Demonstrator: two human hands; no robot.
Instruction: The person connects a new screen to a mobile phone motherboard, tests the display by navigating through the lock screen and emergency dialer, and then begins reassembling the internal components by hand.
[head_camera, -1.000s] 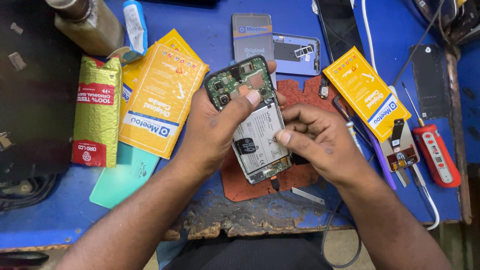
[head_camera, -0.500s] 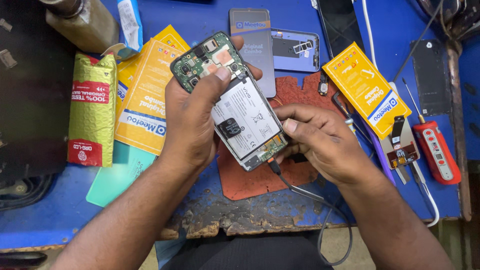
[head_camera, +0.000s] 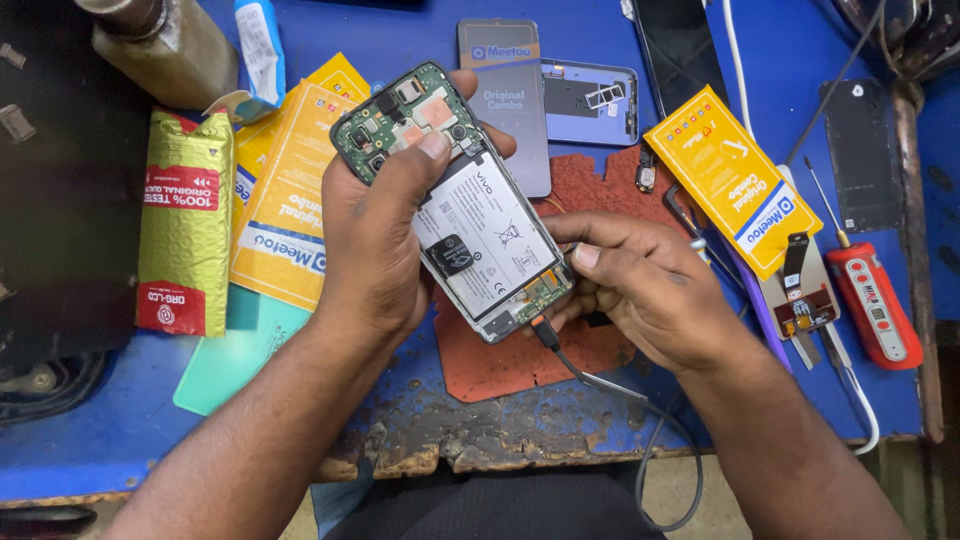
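My left hand (head_camera: 378, 240) grips an opened smartphone (head_camera: 480, 235) with its back off, showing the white battery and green circuit board. The thumb rests on the board near the top. My right hand (head_camera: 640, 285) pinches the plug of a dark cable (head_camera: 600, 385) that sits at the phone's bottom port. The phone is held tilted above a worn red mat (head_camera: 500, 365) on the blue workbench (head_camera: 120, 440).
Yellow part boxes lie at left (head_camera: 290, 215) and right (head_camera: 730, 180). A green-gold pouch (head_camera: 185, 220), a grey phone back cover (head_camera: 590, 100), a new display panel (head_camera: 510, 95), a red-handled screwdriver (head_camera: 880, 310) and a flex part on a card (head_camera: 800, 300) surround the mat.
The phone has turned and shifted left and up in my left hand. My right hand moved from the phone's side to its bottom edge, where a cable now sits.
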